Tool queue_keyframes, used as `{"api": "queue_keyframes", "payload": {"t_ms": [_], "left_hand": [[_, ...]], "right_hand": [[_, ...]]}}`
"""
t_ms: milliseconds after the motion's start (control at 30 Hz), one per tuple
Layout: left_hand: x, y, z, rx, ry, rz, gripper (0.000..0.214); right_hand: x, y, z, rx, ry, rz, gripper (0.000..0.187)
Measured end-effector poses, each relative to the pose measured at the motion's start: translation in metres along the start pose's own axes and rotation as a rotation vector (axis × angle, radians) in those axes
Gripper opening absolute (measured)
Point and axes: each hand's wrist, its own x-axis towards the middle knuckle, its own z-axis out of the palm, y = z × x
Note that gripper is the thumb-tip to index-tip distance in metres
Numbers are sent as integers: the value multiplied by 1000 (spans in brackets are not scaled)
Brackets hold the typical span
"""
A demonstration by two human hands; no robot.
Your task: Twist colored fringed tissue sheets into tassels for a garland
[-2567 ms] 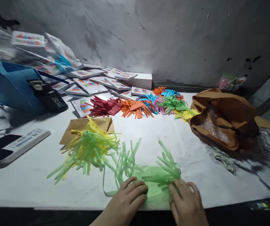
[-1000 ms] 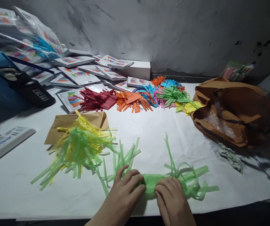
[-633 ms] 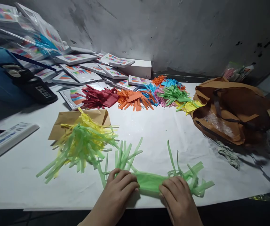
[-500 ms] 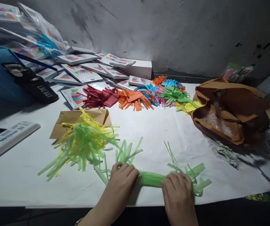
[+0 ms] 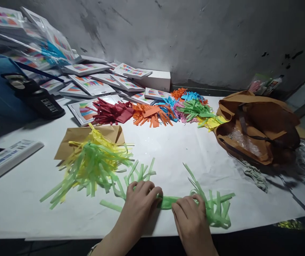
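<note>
A green tissue paper tassel lies across the white-covered table near its front edge, its cut strips fanning out at both ends. My left hand is closed around the left part of its uncut middle band. Around the right part of the band, my right hand has its fingers curled and pressed down. The band between the hands looks narrow and bunched; the fingertips are partly hidden. Left of my hands, a loose pile of green and yellow fringed tissue rests partly over a brown paper envelope.
Finished-looking tassels in several colours line the back, before stacked printed boxes. At right gapes a brown bag beside a crumpled grey-green cloth. A black bottle and a white device lie at left.
My right hand has moved left, closer to my left hand. The band between them has become shorter and narrower, and the right-hand strips have shifted.
</note>
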Motion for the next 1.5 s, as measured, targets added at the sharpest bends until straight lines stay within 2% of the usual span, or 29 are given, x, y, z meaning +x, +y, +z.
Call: {"api": "queue_keyframes", "payload": {"t_ms": [100, 167, 233, 333, 400, 500, 600, 700, 833, 900, 967, 1033, 1133, 1333, 1500], "left_hand": [[-7, 0, -5, -90, 61, 142, 22], [-10, 0, -7, -123, 42, 195, 25], [-13, 1, -8, -141, 23, 202, 27], [-14, 1, -10, -156, -6, 199, 26], [-16, 2, -11, -149, -7, 198, 28], [-21, 1, -11, -143, 3, 187, 28], [-25, 2, -9, -166, 53, 125, 28], [-24, 4, -5, -137, 29, 29, 25], [-19, 6, 2, -35, 2, -70, 17], [-18, 4, 5, -18, 17, -82, 19], [-18, 3, 6, -60, 27, -43, 24], [-17, 1, 3, -121, 5, 47, 26], [-15, 0, -5, -143, -68, 165, 23], [-18, -1, -9, -189, -131, 204, 24], [-20, 0, -15, -295, -176, 157, 17]], "right_hand": [[6, 2, -6, 33, -34, -7, 26], [10, -1, -8, 78, -56, -4, 22], [12, -5, -8, 67, -80, -11, 20], [12, -10, -3, -9, -84, -77, 29], [7, -8, -3, -18, -76, -123, 35], [-4, 1, -11, 1, -49, -125, 31], [-15, 9, -21, 42, -35, -35, 25], [-18, 9, -24, 39, -60, 94, 21], [-11, 3, -19, -93, -98, 231, 18], [-7, 1, -17, -158, -104, 244, 15], [-5, 0, -14, -162, -46, 182, 18], [-2, -1, -12, -96, 16, 60, 26], [1, -5, -10, -3, 7, -62, 26], [0, -11, -10, 10, 26, -69, 19], [-3, -13, -6, 39, -48, -105, 23]]}}
